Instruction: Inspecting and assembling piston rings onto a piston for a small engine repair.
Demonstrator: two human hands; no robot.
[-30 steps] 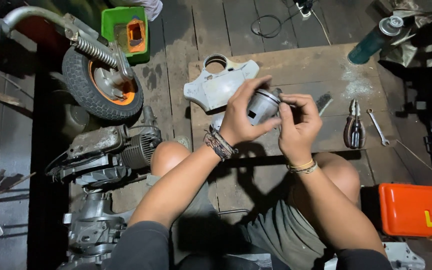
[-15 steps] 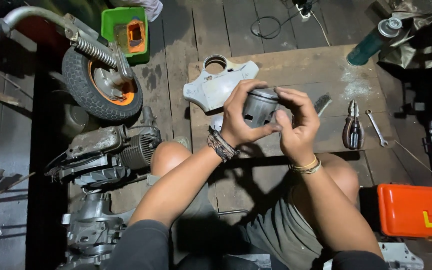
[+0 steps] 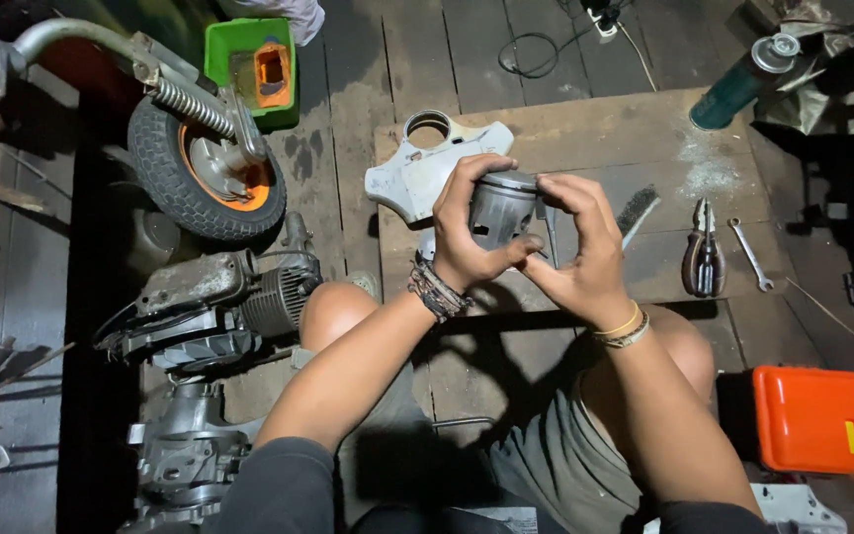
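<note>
Centrally, a grey metal piston [image 3: 502,210] is gripped between both hands above the wooden board worktop [image 3: 585,133]. The left hand [image 3: 471,229] is wrapped round its side, fingers [image 3: 474,170] closed over the crown and thumb under the skirt. The right hand [image 3: 585,242] is closed on the other side, fingertips pinched at the upper rim; what is pinched there cannot be told.

Risk, as judged: the piston is held in the air, so a slip of the thumbs could drop it onto the board or knees and dent the skirt. A thin rod [image 3: 552,235] just behind it could be knocked.

Outward: a white plastic cover [image 3: 409,178] lies just behind the left hand, a wire brush [image 3: 637,212] beside the right. Pliers [image 3: 704,252] and a small spanner [image 3: 749,254] lie further right, well apart. A green spray can [image 3: 741,81] stands at the far corner. An engine block [image 3: 212,309] and a small wheel with orange rim [image 3: 202,178] crowd the left floor; an orange toolbox [image 3: 827,417] sits right. A green tub [image 3: 254,69] is behind the wheel.
</note>
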